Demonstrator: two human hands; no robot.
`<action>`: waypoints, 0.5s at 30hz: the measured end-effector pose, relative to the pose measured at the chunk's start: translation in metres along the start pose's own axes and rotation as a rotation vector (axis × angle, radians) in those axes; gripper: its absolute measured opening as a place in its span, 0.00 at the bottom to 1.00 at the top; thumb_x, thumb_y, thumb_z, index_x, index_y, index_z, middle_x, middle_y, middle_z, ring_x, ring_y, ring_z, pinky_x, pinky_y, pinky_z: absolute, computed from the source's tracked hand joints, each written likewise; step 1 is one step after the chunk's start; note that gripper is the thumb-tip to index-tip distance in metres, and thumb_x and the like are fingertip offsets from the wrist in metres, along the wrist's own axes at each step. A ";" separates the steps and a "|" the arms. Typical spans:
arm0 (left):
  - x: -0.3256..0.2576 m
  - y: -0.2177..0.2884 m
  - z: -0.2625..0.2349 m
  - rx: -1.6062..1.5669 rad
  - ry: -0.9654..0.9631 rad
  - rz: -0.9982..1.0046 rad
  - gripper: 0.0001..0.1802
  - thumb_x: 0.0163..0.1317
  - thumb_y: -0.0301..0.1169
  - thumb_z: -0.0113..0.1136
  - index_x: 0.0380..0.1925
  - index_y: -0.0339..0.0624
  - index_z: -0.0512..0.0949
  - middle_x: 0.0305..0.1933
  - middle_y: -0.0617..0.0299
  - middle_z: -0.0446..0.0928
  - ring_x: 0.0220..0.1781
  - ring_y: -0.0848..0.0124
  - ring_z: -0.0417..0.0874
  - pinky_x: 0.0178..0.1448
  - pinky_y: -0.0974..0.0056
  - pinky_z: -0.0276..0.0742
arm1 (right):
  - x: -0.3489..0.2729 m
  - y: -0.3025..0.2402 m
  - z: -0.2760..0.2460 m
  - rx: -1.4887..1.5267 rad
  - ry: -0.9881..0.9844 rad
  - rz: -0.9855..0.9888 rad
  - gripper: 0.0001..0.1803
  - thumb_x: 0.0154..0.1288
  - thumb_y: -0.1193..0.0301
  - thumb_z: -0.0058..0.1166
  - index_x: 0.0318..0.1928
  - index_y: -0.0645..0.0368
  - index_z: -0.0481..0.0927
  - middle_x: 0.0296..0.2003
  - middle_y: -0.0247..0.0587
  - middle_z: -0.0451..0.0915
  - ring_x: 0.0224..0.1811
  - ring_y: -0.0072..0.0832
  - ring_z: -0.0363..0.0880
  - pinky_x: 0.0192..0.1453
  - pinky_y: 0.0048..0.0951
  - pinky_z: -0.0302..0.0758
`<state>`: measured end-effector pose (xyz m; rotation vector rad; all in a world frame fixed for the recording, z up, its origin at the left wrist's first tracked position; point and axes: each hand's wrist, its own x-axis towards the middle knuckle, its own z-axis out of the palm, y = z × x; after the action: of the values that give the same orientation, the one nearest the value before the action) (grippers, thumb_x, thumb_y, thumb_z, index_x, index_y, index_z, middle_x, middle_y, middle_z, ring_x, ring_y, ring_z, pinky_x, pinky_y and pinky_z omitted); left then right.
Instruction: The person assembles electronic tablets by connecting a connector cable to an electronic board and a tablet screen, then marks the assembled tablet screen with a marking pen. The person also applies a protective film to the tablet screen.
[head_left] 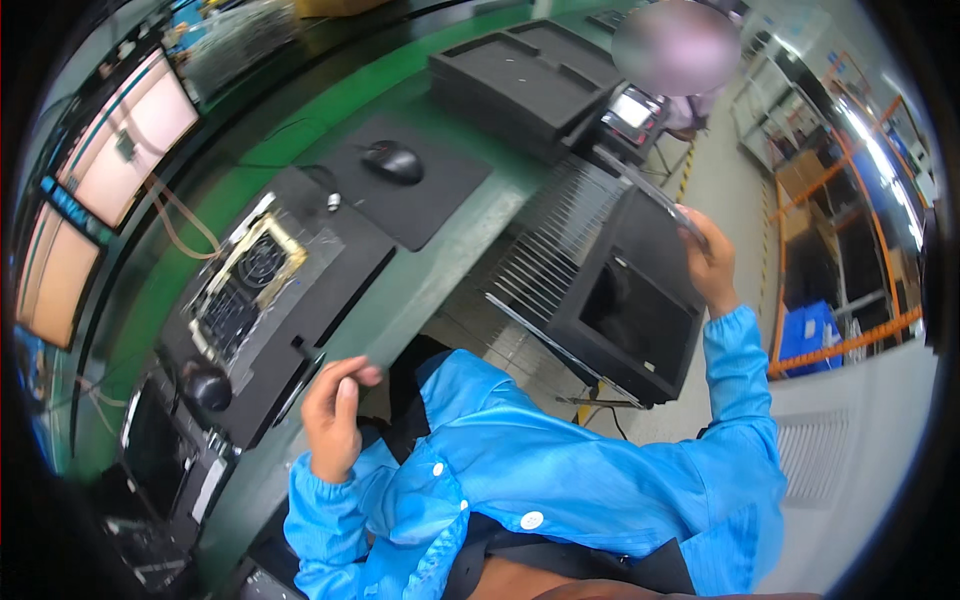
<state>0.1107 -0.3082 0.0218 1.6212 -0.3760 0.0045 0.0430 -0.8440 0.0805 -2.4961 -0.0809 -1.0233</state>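
Note:
My right hand (710,265) is closed on the near end of a thin grey flat slab (650,185), seen almost edge-on; its exact kind I cannot make out. The slab is over a black foam tray (632,290) with a dark recess, which rests on a wire rack (540,262). My left hand (335,420) hovers at the bench edge, fingers loosely bent and the thumb apart, with nothing visible in it. Beyond it on the bench, a black foam-like base (345,290) carries a pale frame with dark round fan-like parts (262,262).
A black mouse (393,162) sits on a dark mat (440,205). Large black foam trays (530,75) and a small device with a lit screen (632,110) stand farther back. Two monitors (130,140) line the left. Another person is at the far right, near orange-framed shelving (845,350).

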 end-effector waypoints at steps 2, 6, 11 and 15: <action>0.005 -0.001 0.006 -0.198 -0.139 -0.088 0.36 0.82 0.53 0.36 0.61 0.29 0.79 0.53 0.47 0.84 0.57 0.56 0.85 0.66 0.52 0.77 | 0.026 -0.037 0.030 0.081 -0.005 -0.185 0.18 0.64 0.84 0.66 0.55 0.61 0.84 0.52 0.50 0.88 0.55 0.43 0.89 0.59 0.37 0.84; 0.018 0.003 0.011 -0.817 -0.283 -0.325 0.59 0.73 0.76 0.20 0.72 0.30 0.69 0.65 0.41 0.79 0.70 0.46 0.78 0.74 0.41 0.72 | 0.064 -0.117 0.115 0.337 -0.083 -0.664 0.22 0.57 0.82 0.69 0.54 0.60 0.84 0.51 0.49 0.88 0.55 0.47 0.88 0.57 0.43 0.86; 0.007 0.031 -0.027 -1.559 -0.113 -0.394 0.45 0.74 0.65 0.50 0.72 0.35 0.69 0.70 0.43 0.76 0.68 0.49 0.80 0.71 0.46 0.77 | 0.071 -0.234 0.191 0.418 -0.115 -1.345 0.18 0.66 0.67 0.62 0.56 0.52 0.85 0.61 0.40 0.83 0.66 0.39 0.81 0.71 0.43 0.79; -0.058 -0.006 -0.104 -0.931 0.223 -0.355 0.32 0.72 0.37 0.59 0.71 0.31 0.69 0.69 0.42 0.77 0.67 0.48 0.81 0.72 0.45 0.78 | 0.099 -0.262 0.257 0.333 0.004 -0.976 0.19 0.67 0.67 0.58 0.57 0.55 0.82 0.57 0.43 0.84 0.61 0.41 0.82 0.65 0.45 0.80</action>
<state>0.0807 -0.1928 0.0126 0.7310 0.0975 -0.2259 0.2263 -0.5109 0.0845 -2.0992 -1.4405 -1.2026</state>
